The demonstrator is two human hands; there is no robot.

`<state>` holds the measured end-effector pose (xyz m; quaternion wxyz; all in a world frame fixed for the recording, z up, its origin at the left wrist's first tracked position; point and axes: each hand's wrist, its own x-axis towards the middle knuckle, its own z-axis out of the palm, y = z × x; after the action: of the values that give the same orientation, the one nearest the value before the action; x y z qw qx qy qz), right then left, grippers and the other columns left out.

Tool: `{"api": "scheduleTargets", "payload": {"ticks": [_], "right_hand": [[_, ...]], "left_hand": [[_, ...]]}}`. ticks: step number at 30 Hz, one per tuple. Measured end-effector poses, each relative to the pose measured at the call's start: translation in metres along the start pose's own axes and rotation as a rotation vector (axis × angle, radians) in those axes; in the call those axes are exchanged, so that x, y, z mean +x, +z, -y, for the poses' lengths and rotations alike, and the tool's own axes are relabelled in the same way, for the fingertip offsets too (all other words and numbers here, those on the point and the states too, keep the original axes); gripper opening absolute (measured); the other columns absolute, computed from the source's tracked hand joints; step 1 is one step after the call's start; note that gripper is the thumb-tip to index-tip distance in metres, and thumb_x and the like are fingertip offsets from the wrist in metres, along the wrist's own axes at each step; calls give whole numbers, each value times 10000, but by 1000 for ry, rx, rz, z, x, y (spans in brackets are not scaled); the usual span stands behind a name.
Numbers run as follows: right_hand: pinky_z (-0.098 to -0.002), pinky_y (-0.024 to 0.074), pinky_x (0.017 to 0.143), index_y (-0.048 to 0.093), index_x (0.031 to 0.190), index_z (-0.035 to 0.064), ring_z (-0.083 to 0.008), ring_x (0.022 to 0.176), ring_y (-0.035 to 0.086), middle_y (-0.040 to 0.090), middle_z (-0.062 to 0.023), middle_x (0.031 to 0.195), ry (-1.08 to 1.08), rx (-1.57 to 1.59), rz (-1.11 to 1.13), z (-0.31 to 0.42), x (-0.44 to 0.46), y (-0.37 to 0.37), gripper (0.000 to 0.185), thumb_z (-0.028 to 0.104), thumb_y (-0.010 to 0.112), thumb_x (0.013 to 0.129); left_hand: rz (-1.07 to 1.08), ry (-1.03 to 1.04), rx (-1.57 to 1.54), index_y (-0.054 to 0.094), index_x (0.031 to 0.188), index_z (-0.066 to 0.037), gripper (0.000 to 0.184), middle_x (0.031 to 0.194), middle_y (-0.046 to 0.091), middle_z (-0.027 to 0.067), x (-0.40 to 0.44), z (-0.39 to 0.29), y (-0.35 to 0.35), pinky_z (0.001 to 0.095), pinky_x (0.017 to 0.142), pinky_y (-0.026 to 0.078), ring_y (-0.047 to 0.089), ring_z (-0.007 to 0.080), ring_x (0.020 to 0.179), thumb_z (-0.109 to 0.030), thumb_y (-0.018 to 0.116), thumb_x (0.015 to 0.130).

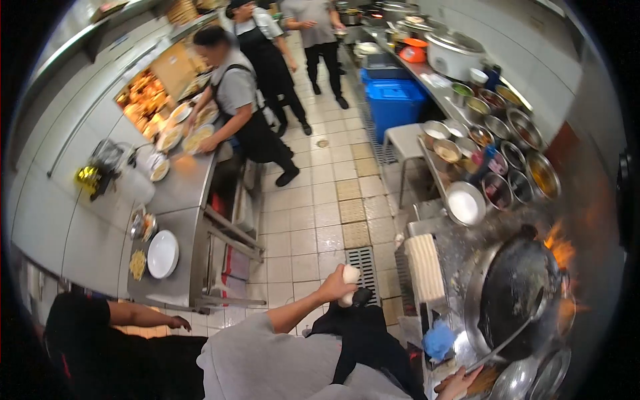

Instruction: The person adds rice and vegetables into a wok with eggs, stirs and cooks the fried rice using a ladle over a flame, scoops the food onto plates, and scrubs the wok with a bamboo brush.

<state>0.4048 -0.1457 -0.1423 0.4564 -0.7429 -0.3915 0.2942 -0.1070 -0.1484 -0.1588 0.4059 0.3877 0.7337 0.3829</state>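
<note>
My left hand is closed around a bunched white cloth, held in front of my body above the floor drain. At the lower right, my right hand grips the long metal handle of a wok ladle. Its far end reaches into a dark wok on the stove; the exact shape of the ladle's head is hard to make out. Orange flames rise beside the wok's far rim. A blue crumpled cloth and a folded cream towel lie along the stove's near edge.
Metal bowls of ingredients and a bowl of white contents crowd the counter beyond the stove. A blue bin stands farther off. Left, a steel table bears a white plate. A co-worker handles plates; another person's arm is close beside me.
</note>
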Motion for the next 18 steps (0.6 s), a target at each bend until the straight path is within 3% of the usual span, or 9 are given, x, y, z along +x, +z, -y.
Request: {"api": "scheduleTargets", "payload": {"ticks": [2,3,4,6,7,8,9,14,18], "right_hand": [[-347,503,547,474,1404,33,-275,637,617,653,-189,904,2,-79,85,42,-9,2,483,146,575,946],[-278,369,383,530,1336,59,-165,439,467,565,-87,700,164,59,82,109,-33,18,401,192,555,959],[-283,375,386,546,1291,61,-165,446,468,560,-82,692,295,242,112,106,-21,23,357,198,546,962],[-294,388,393,577,1202,65,-164,459,471,550,-72,677,571,601,157,90,12,23,279,209,529,968],[-295,383,394,582,1054,76,-163,477,474,538,-72,652,688,1065,380,97,15,13,204,253,509,984],[-294,383,396,579,1042,78,-163,480,475,537,-72,652,692,1094,440,106,23,6,202,258,508,985],[-293,383,397,576,1031,81,-163,484,476,537,-71,653,631,968,392,120,25,5,200,263,506,986],[-288,381,406,559,974,92,-162,503,482,533,-69,654,278,271,74,149,18,7,204,286,500,993],[-284,380,413,545,928,100,-162,517,487,529,-67,655,238,137,21,137,2,17,222,305,496,999]], "left_hand": [[-31,-45,-399,509,1163,-30,489,944,677,129,-1,4,0,391,692,554,685,248,802,-180,747,763],[-26,-26,-568,551,1103,-36,384,891,655,61,-10,-17,3,330,636,543,640,140,743,-120,736,777],[128,29,-620,579,1049,-37,313,862,650,55,-5,-17,6,331,631,533,638,157,719,-130,723,788],[171,-1,-656,589,1046,-32,291,883,655,60,-8,-32,20,326,632,522,640,164,731,-140,710,803],[215,-43,-772,589,1057,-31,287,896,658,65,-11,-44,26,324,634,516,641,166,741,-146,699,818],[262,-84,-888,589,1068,-30,282,909,661,70,-15,-55,28,323,635,511,642,167,750,-151,688,833],[364,-123,-1010,587,1085,-21,275,929,665,93,-20,-69,21,338,668,535,661,195,787,-140,674,853],[237,-230,-1151,582,1113,-11,289,936,668,121,-14,-54,6,386,709,577,691,246,824,-134,670,866],[174,-171,-1119,571,1125,-11,288,950,666,109,-4,-42,-2,372,690,570,685,226,815,-132,659,878]]}}
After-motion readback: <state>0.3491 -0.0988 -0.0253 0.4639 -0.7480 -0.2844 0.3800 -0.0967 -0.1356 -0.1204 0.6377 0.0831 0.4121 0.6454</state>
